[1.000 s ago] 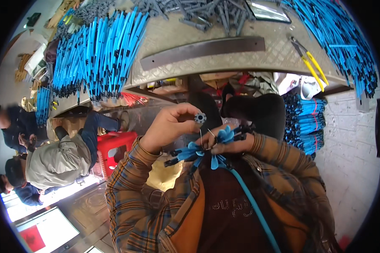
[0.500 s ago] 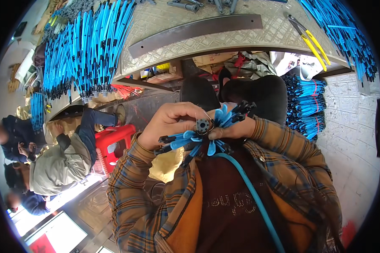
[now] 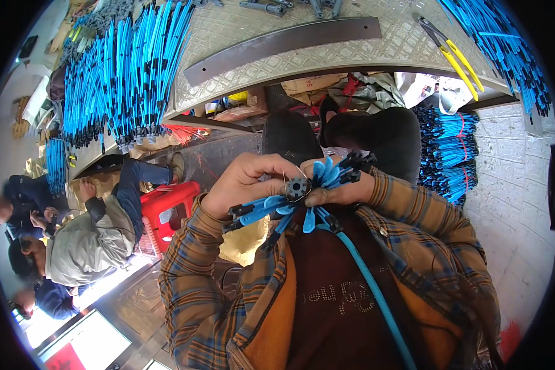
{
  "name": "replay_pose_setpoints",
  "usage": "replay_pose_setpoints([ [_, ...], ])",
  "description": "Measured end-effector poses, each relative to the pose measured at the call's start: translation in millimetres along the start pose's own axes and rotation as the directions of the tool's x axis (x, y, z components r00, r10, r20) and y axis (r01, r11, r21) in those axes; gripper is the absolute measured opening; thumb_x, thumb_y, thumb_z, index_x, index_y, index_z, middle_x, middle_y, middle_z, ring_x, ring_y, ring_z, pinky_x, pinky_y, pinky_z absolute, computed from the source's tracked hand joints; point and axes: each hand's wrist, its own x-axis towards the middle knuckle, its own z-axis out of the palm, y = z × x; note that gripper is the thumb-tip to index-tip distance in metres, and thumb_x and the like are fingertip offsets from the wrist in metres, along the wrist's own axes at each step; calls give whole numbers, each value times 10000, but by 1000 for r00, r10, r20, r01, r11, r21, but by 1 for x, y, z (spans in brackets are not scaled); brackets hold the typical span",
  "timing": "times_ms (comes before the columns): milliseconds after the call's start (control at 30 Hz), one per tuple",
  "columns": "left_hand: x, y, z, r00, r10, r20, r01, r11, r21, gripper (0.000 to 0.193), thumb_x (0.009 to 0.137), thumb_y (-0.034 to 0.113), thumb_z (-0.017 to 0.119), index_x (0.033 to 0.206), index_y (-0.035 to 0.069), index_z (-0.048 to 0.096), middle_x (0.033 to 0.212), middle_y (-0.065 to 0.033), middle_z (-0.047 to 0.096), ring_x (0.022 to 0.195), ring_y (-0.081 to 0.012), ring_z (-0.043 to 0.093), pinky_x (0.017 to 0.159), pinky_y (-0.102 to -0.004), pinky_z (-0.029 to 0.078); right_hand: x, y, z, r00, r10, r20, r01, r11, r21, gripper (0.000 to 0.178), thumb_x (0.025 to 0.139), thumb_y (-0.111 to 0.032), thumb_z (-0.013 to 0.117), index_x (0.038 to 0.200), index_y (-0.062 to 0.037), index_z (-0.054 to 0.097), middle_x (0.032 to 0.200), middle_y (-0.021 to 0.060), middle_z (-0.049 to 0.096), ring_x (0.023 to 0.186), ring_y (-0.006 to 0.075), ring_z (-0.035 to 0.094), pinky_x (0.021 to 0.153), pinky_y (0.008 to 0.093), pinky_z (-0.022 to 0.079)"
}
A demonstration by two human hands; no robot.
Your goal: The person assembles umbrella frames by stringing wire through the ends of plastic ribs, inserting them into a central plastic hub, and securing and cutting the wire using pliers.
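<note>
Over my lap, a grey round notched hub (image 3: pixel 298 188) with a dark centre hole faces up between my hands. A thin wire loops round it, its end rising near my left fingertips. Blue ribs (image 3: pixel 266 208) with black ends splay out around the hub. My left hand (image 3: pixel 243 185) is closed, thumb and index finger pinching at the hub's left side, apparently on the wire. With thumb pressed to the hub's right side, my right hand (image 3: pixel 345 190) grips the bunch of ribs. A blue tube (image 3: pixel 370 280) runs down my front from just under the bunch.
Bundles of blue ribs (image 3: pixel 145 68) lie at the table's left, more (image 3: pixel 499 49) at far right, and tied bundles (image 3: pixel 449 154) stack below. A metal bar (image 3: pixel 283 48) and yellow-handled cutters (image 3: pixel 455 61) rest on the table (image 3: pixel 351 58). Co-workers sit left, by a red stool (image 3: pixel 166 213).
The hub has turned slightly, and its notched face shows more fully. Both hands keep their hold in nearly the same place. At left, the co-workers have shifted a little.
</note>
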Motion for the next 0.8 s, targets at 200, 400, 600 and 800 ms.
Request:
replay_pose_setpoints([
  [200,-2,-3,1,998,50,36,-51,998,23,149,801,-15,584,946,-41,609,919,-73,608,845,-119,575,755,-243,453,-2,1,5,999,43,-24,-41,998,53,305,753,-260,726,893,-26,589,770,21,571,722,102,503,660,270,430],
  [400,-2,-3,-4,981,171,91,-182,974,137,141,788,-26,591,926,-37,617,967,-103,591,900,-166,567,797,-274,444,-1,2,7,998,-3,-56,2,1000,-7,295,716,-248,757,791,-32,571,713,21,539,668,107,481,612,273,410],
  [600,-2,14,-14,974,88,209,-112,988,104,178,808,-41,572,982,-21,603,1023,-125,587,956,-216,568,844,-312,442,3,-3,5,996,25,-86,-25,1000,8,270,707,-213,762,808,-42,579,735,21,550,676,114,489,622,272,415],
  [800,-21,25,-6,987,17,158,-22,999,27,302,837,81,603,1127,34,532,1020,-54,578,960,-111,533,807,-271,451,1,-23,19,997,73,-1,-69,954,292,201,815,-133,643,978,-67,546,989,22,542,986,123,497,868,287,405],
])
